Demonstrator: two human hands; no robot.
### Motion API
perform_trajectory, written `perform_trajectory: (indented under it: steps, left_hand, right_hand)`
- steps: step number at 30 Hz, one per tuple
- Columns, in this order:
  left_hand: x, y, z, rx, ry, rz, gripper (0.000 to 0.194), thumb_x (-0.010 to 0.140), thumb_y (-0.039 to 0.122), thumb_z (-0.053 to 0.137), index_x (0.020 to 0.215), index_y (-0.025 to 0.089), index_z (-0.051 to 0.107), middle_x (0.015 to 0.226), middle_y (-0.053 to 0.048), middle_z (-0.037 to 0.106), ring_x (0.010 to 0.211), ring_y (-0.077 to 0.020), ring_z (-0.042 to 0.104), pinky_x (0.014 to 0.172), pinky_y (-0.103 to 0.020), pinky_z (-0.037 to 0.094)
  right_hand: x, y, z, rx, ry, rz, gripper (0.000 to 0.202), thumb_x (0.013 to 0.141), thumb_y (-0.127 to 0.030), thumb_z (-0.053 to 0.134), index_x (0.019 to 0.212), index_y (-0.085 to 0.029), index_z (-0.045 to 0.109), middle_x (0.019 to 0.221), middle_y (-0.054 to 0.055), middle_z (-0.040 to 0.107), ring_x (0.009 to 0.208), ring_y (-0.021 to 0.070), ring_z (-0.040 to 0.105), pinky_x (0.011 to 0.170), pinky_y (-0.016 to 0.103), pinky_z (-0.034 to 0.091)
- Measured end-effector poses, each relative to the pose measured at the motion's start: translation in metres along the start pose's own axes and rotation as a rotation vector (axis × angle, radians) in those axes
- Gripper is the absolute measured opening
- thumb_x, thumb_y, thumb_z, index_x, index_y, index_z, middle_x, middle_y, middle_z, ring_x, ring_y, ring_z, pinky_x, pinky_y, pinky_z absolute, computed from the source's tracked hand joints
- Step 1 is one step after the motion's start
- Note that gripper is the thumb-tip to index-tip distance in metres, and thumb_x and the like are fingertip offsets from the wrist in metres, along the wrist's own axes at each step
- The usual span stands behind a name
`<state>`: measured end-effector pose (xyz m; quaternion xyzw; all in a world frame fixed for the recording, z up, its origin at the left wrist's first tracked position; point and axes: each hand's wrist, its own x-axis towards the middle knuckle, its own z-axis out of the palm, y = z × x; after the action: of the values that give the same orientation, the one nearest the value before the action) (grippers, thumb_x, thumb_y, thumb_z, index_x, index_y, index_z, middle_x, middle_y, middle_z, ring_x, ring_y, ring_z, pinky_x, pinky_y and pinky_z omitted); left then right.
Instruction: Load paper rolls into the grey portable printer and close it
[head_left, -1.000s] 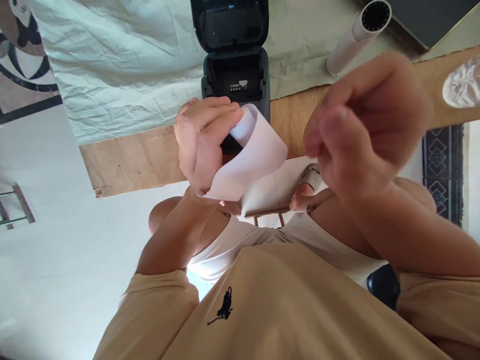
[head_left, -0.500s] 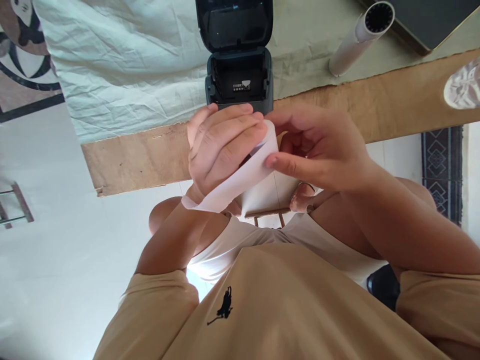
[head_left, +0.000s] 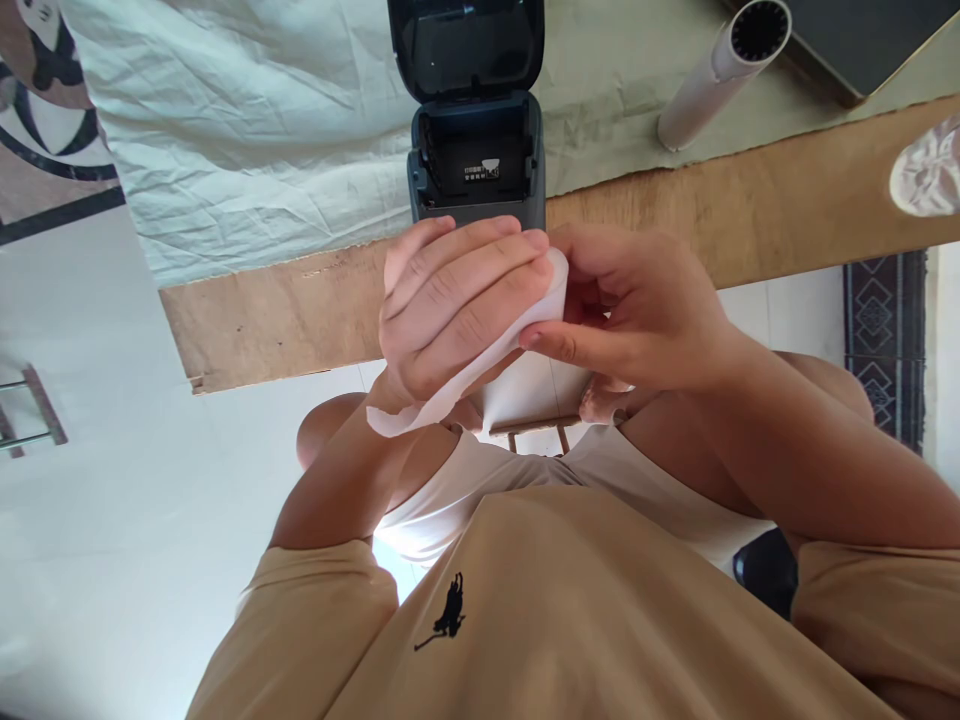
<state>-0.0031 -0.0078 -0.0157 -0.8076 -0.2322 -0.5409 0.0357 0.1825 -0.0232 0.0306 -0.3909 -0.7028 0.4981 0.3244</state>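
Note:
A roll of white paper (head_left: 556, 284) is held between my two hands, its loose strip trailing down to the left over my left wrist. My left hand (head_left: 461, 300) wraps round the roll from the left, with the back of the hand up. On the right side, the thumb of my right hand (head_left: 645, 305) presses on the paper and its index finger touches the roll's far end. Just beyond my hands stands a dark printer (head_left: 478, 150) with its lid (head_left: 469, 50) raised and its compartment showing a white label.
A white cylinder (head_left: 701, 100) stands on the cloth-covered table (head_left: 255, 120) at the right. Behind it lies a dark flat case (head_left: 870, 45). A clear plastic-like object (head_left: 926, 175) is at the board's right end. My knees are below the table edge.
Both hands have shifted slightly with the roll, the left one to the right. The paper strip now shows more edge-on, and my right thumb has moved a little left along it.

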Motion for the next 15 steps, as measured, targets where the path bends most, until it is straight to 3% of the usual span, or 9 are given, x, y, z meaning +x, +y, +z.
perform_trajectory:
  steps: [3,8,11,15]
  left_hand:
    - [-0.001,-0.001,-0.002,0.02,0.003,0.02,0.036,0.087,0.034,0.054,0.116,0.015,0.066,0.112,-0.005,0.074,0.107,-0.0191,0.071,0.104,-0.032,0.05]
    - [0.0,0.006,0.002,0.011,0.002,-0.074,0.04,0.089,0.033,0.057,0.128,0.025,0.06,0.114,-0.001,0.073,0.112,-0.0189,0.069,0.1,-0.035,0.055]
    - [0.0,0.01,0.009,-0.078,0.044,-0.213,0.05,0.091,0.035,0.056,0.14,0.026,0.05,0.122,-0.002,0.069,0.121,-0.0184,0.063,0.103,-0.036,0.056]
    - [-0.003,0.005,0.004,-0.172,0.129,-0.465,0.042,0.093,0.034,0.054,0.135,0.035,0.051,0.125,0.001,0.064,0.12,-0.0174,0.061,0.101,-0.039,0.055]
  right_hand:
    - [0.0,0.0,0.0,-0.022,0.006,-0.008,0.029,0.081,-0.043,0.069,0.088,-0.017,0.058,0.062,-0.007,0.05,0.056,0.001,0.041,0.053,0.018,0.033]
    - [-0.001,-0.001,0.0,-0.054,0.041,-0.06,0.026,0.081,-0.04,0.069,0.087,-0.017,0.06,0.062,-0.007,0.051,0.055,0.0011,0.041,0.052,0.019,0.032]
    - [-0.002,-0.003,-0.005,-0.01,0.113,-0.077,0.025,0.08,-0.036,0.07,0.095,-0.017,0.064,0.071,-0.004,0.058,0.058,0.0017,0.045,0.053,0.02,0.034]
    - [-0.002,0.0,-0.012,0.181,0.133,-0.094,0.022,0.08,-0.032,0.071,0.094,-0.015,0.066,0.077,-0.001,0.061,0.071,0.0057,0.054,0.059,0.02,0.04]
